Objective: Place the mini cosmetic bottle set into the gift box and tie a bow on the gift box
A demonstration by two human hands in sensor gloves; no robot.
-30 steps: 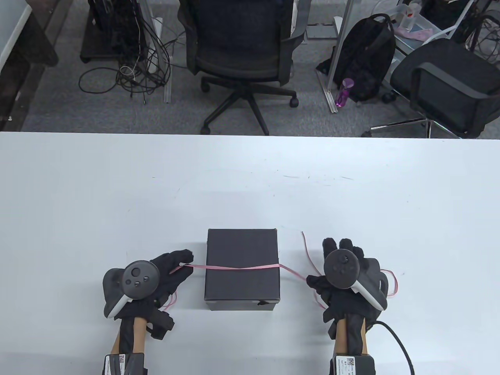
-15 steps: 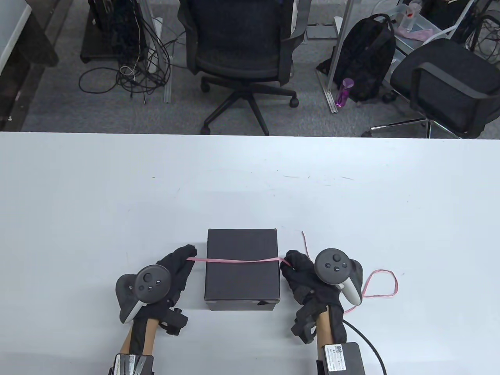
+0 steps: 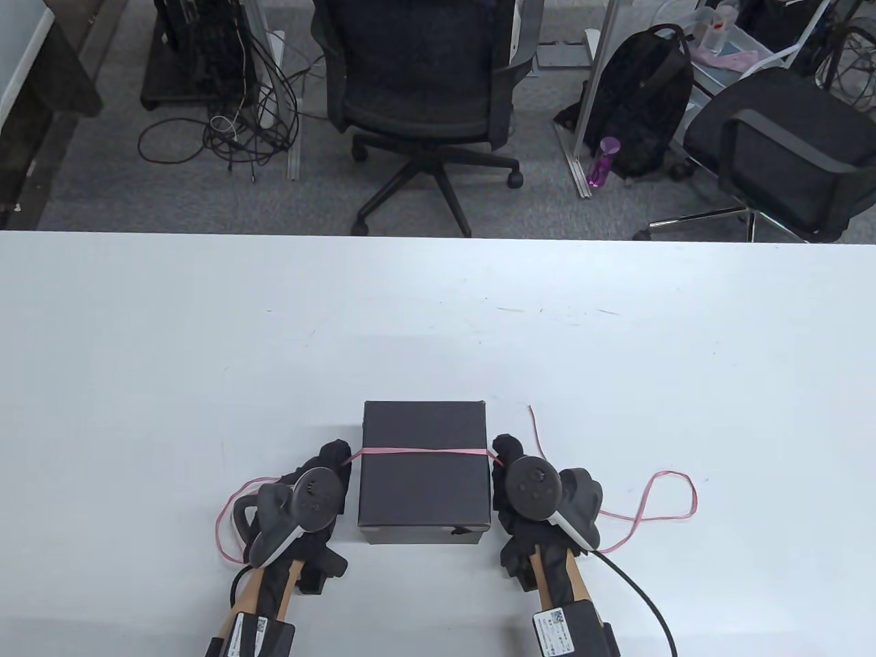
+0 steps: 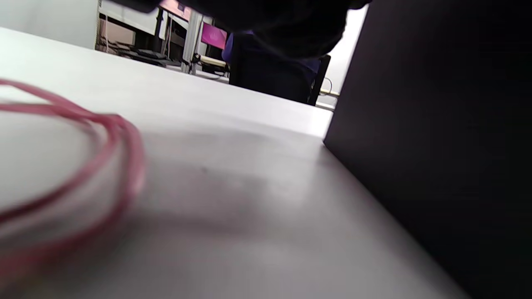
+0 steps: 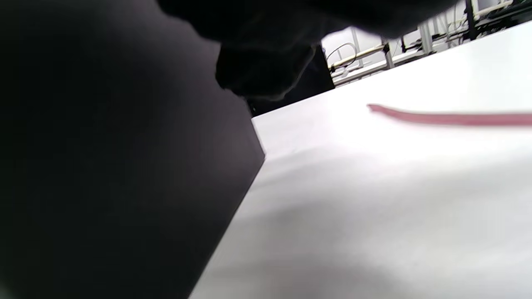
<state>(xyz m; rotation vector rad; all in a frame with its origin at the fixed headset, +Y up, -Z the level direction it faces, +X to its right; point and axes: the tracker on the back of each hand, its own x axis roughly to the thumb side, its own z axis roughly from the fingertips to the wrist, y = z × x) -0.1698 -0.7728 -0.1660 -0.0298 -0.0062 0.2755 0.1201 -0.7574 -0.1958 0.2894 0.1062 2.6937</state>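
Note:
A closed black gift box (image 3: 424,472) stands near the table's front edge, with a thin pink ribbon (image 3: 424,451) stretched across its lid. My left hand (image 3: 333,457) pinches the ribbon at the box's left side. Against the box's right side my right hand (image 3: 505,453) pinches the other end. Loose ribbon loops lie on the table left (image 3: 226,520) and right (image 3: 667,503) of the hands. The box's dark wall (image 4: 436,145) fills the right of the left wrist view and the left of the right wrist view (image 5: 104,166). The bottle set is out of sight.
The white table (image 3: 438,315) stretches far behind the box. A black cable (image 3: 643,602) trails from my right wrist toward the front edge. Office chairs (image 3: 424,82) and a backpack (image 3: 643,102) stand on the floor beyond the table.
Both hands moved inward to the box's sides and turned on edge, drawing the ribbon taut and further back across the lid. A ribbon loop now lies left of my left hand.

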